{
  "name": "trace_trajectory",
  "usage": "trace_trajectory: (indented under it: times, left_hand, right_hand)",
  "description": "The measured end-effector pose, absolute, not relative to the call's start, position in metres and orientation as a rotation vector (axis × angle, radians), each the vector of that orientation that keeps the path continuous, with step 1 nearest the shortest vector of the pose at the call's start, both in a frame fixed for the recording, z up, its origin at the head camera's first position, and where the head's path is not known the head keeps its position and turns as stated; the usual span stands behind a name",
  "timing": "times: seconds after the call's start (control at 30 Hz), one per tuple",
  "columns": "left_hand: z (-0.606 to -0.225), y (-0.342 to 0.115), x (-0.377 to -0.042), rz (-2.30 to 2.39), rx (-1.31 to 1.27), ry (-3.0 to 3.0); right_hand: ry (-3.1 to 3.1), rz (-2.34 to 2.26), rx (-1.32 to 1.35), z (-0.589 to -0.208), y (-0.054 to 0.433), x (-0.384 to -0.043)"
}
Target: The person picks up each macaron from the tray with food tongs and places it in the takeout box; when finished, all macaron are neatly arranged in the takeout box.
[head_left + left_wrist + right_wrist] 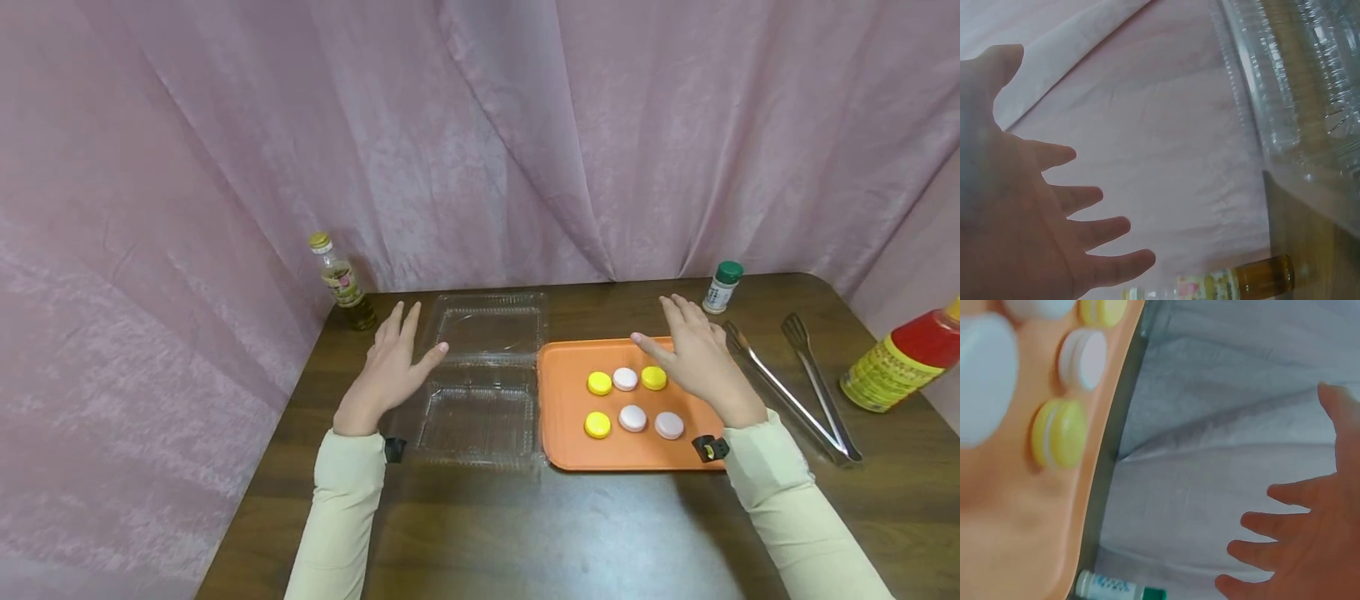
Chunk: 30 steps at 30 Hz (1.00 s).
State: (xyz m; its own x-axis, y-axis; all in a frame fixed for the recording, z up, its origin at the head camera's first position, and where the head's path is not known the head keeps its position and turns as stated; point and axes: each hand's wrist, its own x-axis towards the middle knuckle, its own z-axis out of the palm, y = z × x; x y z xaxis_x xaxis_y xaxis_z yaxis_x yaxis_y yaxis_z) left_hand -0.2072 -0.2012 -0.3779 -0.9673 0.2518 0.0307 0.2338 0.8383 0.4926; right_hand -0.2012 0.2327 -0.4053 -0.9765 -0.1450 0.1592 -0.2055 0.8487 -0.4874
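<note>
My left hand (pixel 387 373) is held with fingers straight and spread above the left side of an opened clear plastic clamshell box (pixel 480 421), holding nothing. Over the right end of an orange tray (pixel 558 450), my right hand (pixel 697 358) hovers, fingers extended, also holding nothing. Macarons lie on the tray in two rows: yellow ones (pixel 597 425) and pale white ones (pixel 632 418). In the right wrist view, a yellow macaron (pixel 1059 433) appears near the tray's edge, away from the spread right hand (pixel 1304 544). The left wrist view shows the left palm (pixel 1016 219) with fingers apart.
An oil bottle (pixel 346 287) stands at the back left. Behind the tray is a green-capped shaker (pixel 723 287). Metal tongs (pixel 821 396) lie right of the tray, and a red and yellow bottle (pixel 903 358) stands at the far right. Pink curtains (pixel 487 142) hang behind the table.
</note>
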Motion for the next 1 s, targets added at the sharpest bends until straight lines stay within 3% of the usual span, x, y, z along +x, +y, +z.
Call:
trace_trajectory:
  times: [1.0]
  left_hand:
    - [-0.419,-0.264,-0.178,1.286,0.273,2.784]
  right_hand:
    - [-2.928,0.756,-0.183,-0.453,0.364,-0.186]
